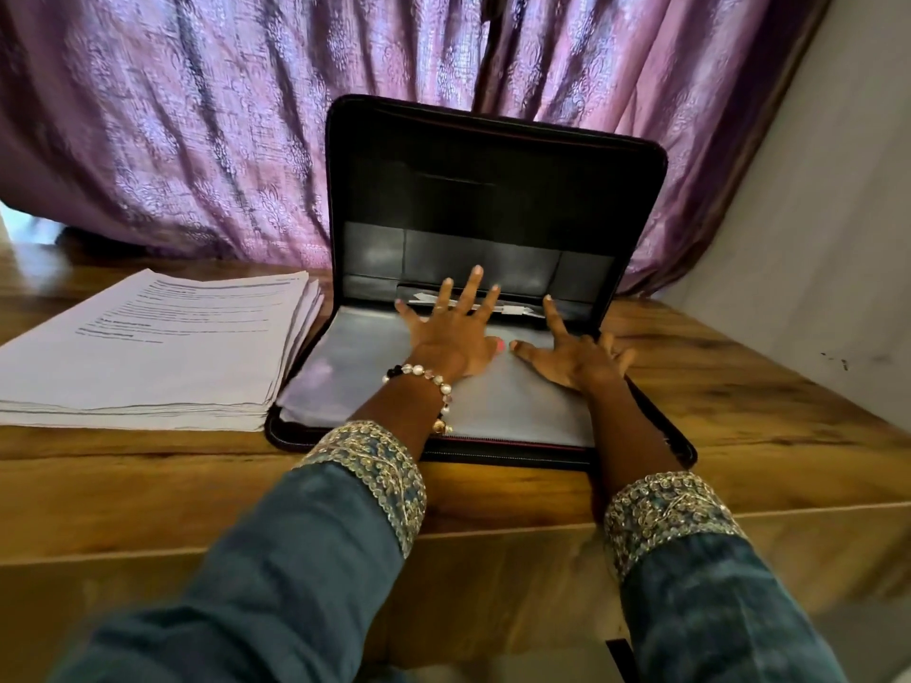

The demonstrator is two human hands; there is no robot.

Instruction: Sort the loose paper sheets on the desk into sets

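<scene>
I see the paper stack [148,347] at left of frame on the bench [739,411], long axis running frame-left to right. My left hand [451,332] and right hand [574,359] press flat, fingers spread, inside the open folder [493,189].

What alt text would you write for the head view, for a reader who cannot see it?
Both hands, left hand and right hand, press flat with spread fingers on the clear sleeves of an open black zip folder on a wooden desk. A stack of printed paper sheets lies to its left, against a purple curtain.
</scene>
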